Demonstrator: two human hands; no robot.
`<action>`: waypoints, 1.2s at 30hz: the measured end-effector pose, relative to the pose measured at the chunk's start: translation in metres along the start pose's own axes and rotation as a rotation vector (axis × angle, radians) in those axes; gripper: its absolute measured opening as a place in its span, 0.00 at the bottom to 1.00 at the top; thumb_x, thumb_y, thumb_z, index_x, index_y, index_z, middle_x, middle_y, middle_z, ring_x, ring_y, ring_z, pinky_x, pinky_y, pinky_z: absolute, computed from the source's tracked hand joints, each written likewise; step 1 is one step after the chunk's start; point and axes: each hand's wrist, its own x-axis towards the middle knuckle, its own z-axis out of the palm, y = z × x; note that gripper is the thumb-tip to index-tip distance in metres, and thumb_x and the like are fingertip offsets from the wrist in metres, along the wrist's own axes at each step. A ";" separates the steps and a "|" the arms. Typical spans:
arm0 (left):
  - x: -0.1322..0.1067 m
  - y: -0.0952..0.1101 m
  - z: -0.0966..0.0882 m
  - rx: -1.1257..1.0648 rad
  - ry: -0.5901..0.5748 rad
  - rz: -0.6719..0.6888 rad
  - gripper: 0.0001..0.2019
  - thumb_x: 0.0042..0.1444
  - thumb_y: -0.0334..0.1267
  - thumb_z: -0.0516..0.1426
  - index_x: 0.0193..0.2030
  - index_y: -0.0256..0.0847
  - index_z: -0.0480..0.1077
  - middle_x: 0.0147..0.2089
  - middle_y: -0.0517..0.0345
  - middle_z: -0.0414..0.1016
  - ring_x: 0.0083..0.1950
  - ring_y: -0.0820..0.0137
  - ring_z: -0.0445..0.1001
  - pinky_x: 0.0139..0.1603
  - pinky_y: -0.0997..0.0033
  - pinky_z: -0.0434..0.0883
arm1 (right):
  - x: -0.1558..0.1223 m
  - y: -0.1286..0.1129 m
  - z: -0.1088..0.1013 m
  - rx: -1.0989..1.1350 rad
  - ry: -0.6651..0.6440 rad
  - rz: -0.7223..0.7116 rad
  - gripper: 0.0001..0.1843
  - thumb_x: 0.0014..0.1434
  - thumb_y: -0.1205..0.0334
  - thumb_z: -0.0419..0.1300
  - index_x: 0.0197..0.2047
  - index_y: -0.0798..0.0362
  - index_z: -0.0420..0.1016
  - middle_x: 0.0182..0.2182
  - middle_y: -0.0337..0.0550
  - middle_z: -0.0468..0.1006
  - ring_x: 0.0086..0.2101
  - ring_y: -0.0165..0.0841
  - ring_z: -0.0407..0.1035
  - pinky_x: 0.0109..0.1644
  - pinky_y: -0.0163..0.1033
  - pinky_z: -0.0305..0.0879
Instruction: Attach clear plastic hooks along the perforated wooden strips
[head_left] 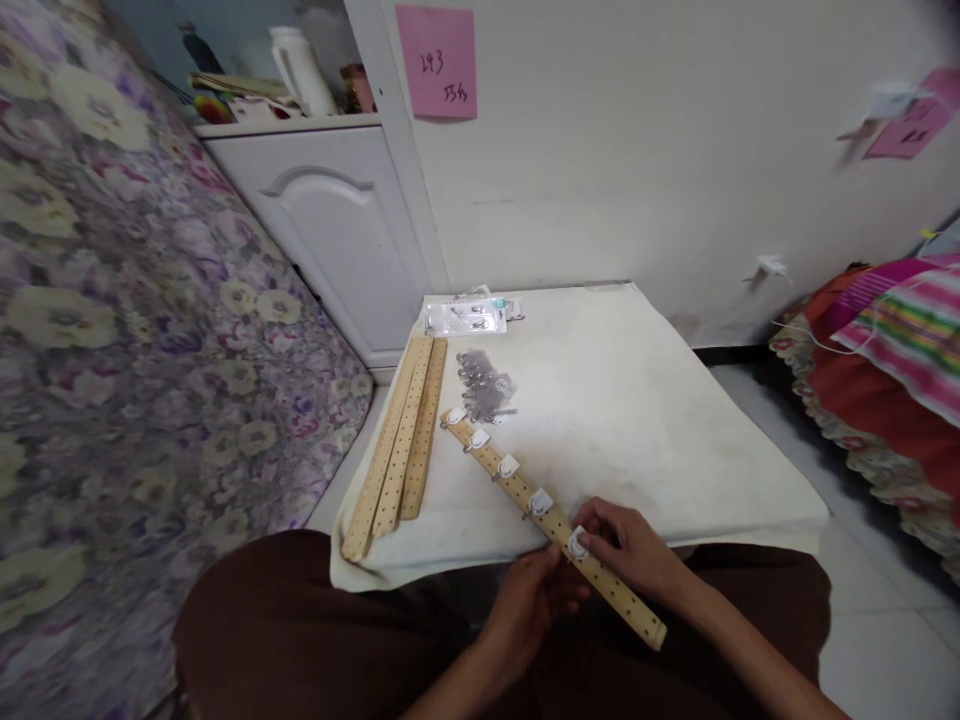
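A long wooden strip with rows of holes [517,490] lies slantwise across the near edge of a small white table [660,420] and over my lap. Several small white clips sit along it. My right hand [637,550] pinches the clip [578,543] nearest me against the strip. My left hand [529,600] grips the strip from below, fingers curled round it. A pile of small metal hooks [486,388] lies on the table just beyond the strip's far end.
Three more perforated wooden strips [401,440] lie together on the table's left side. A clear plastic packet [465,316] sits at the far left corner. A flowered mattress [135,330] stands left, a white cupboard [337,220] behind, striped bedding [900,370] right.
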 end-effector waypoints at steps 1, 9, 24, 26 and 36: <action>0.000 0.000 0.000 -0.001 0.000 0.000 0.16 0.55 0.44 0.59 0.41 0.31 0.73 0.34 0.49 0.78 0.30 0.71 0.76 0.28 0.78 0.67 | 0.000 0.000 0.000 0.006 -0.002 0.006 0.04 0.58 0.62 0.55 0.36 0.52 0.70 0.25 0.35 0.70 0.27 0.29 0.63 0.31 0.34 0.58; 0.000 0.000 0.000 -0.003 -0.017 0.012 0.16 0.55 0.44 0.59 0.41 0.31 0.74 0.35 0.48 0.79 0.30 0.72 0.76 0.28 0.78 0.67 | -0.001 0.004 0.001 0.041 -0.010 0.036 0.04 0.58 0.62 0.55 0.35 0.52 0.70 0.24 0.35 0.69 0.26 0.29 0.62 0.29 0.33 0.57; 0.001 0.000 0.000 0.010 -0.025 0.012 0.16 0.56 0.44 0.58 0.42 0.31 0.74 0.35 0.48 0.78 0.30 0.72 0.76 0.28 0.79 0.67 | -0.001 0.004 0.000 0.041 -0.016 0.039 0.03 0.58 0.63 0.56 0.34 0.52 0.70 0.23 0.34 0.68 0.26 0.28 0.61 0.29 0.32 0.56; 0.001 0.001 0.000 0.009 -0.022 0.014 0.16 0.55 0.44 0.59 0.42 0.31 0.74 0.34 0.48 0.78 0.30 0.72 0.76 0.28 0.79 0.67 | -0.001 0.005 0.000 0.041 -0.023 0.035 0.03 0.58 0.63 0.56 0.34 0.52 0.70 0.23 0.33 0.67 0.26 0.28 0.61 0.28 0.32 0.56; 0.000 0.001 0.000 0.015 -0.019 0.016 0.17 0.54 0.46 0.60 0.41 0.31 0.74 0.34 0.49 0.78 0.30 0.72 0.75 0.28 0.78 0.66 | 0.000 0.007 0.000 0.060 -0.026 0.025 0.04 0.58 0.62 0.56 0.36 0.52 0.70 0.23 0.33 0.67 0.26 0.28 0.60 0.29 0.32 0.55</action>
